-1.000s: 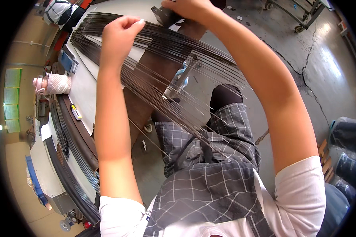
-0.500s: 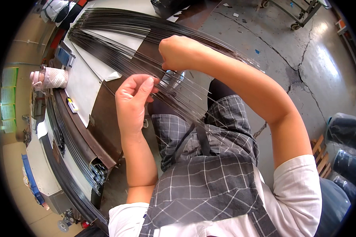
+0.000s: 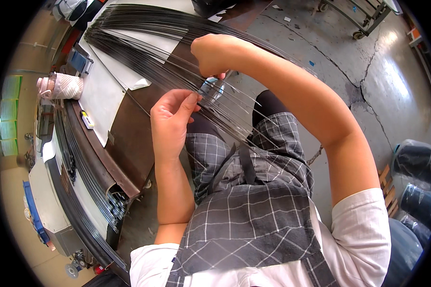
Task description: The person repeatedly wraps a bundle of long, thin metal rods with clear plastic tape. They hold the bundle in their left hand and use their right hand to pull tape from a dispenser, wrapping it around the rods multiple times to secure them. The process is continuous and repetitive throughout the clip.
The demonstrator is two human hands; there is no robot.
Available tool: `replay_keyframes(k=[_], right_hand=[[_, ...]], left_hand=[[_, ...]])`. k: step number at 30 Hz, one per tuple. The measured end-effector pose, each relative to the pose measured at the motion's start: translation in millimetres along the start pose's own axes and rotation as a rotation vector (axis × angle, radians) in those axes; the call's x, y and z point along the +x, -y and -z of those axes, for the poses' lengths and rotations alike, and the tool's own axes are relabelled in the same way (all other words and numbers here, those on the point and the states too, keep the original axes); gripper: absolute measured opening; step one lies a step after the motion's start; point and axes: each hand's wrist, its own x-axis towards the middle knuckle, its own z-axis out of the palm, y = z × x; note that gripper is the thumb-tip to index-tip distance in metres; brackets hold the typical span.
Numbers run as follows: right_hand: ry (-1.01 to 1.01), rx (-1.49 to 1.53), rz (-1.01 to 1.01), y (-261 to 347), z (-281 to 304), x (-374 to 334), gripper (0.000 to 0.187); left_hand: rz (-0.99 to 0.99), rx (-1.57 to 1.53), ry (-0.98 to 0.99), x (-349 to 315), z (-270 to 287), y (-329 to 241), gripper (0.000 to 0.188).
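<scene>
Long thin dark strips (image 3: pixel 141 60) fan out from the far left of the table in two bundles. Loose ends of the nearer bundle reach past the table edge, over my lap. My left hand (image 3: pixel 174 112) pinches some of these strips between thumb and fingers. Just beyond it, my right hand (image 3: pixel 209 56) is bent down over the strips with its fingers curled in. Its fingertips are mostly hidden, so what they grip cannot be made out. Between and below the hands shows a small shiny bluish thing (image 3: pixel 212 89), its kind unclear.
White sheets (image 3: pixel 103 107) cover part of the brown table (image 3: pixel 134 129). On the left are a pink-and-white wrapped bottle (image 3: pixel 67 87), a yellow-and-white cutter (image 3: pixel 86 120) and a rack of metal rods (image 3: pixel 93 191). A wheeled cart (image 3: pixel 368 21) stands far right; plastic-wrapped rolls (image 3: pixel 419 160) stand at right.
My left hand has shifted right along the strips, closer to my right hand. My right hand has moved slightly away from me, and its fingertips now show a little beneath it.
</scene>
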Motion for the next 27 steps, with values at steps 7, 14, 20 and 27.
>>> replay_keyframes(k=[7,14,20,27], right_hand=[[0.089,0.211,-0.025,-13.2,2.6,5.1,0.009],[0.115,0.412,-0.034,-19.2,2.4,1.7,0.011],[0.218,0.643,0.061,-35.6,-3.9,-3.5,0.013],[0.223,0.855,0.066,-37.2,-10.5,-4.4,0.018]], left_hand=[[-0.007,-0.013,0.022,-0.6,-1.3,3.4,0.017],[0.078,-0.058,0.149,2.3,-6.8,-1.9,0.017],[0.214,-0.175,0.327,15.4,-10.4,-6.3,0.016],[0.314,-0.273,0.427,23.7,-13.4,-2.1,0.016]])
